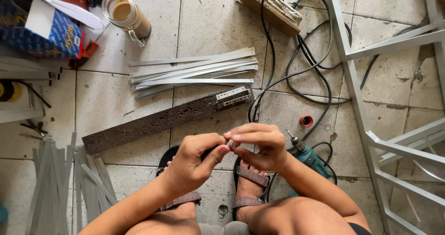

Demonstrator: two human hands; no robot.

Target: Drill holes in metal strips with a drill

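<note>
Grip: left hand (194, 158) and right hand (259, 147) pinch a small metal piece (229, 143) together, perhaps a screw; too small to tell.
Below: sandalled feet (250, 184) on tiled floor (218, 26).
Right: teal drill (307, 156).
Ahead: pitted dark board (162, 120), pale metal strips (194, 71).

Both hands (232, 151) around small metal piece (229, 143)

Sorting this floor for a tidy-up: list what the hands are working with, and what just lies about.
In hand:
left hand
right hand
small metal piece pinched between them

Lying about:
electric drill
perforated dark board
metal strips
glass mug
black cable
red cap
</note>
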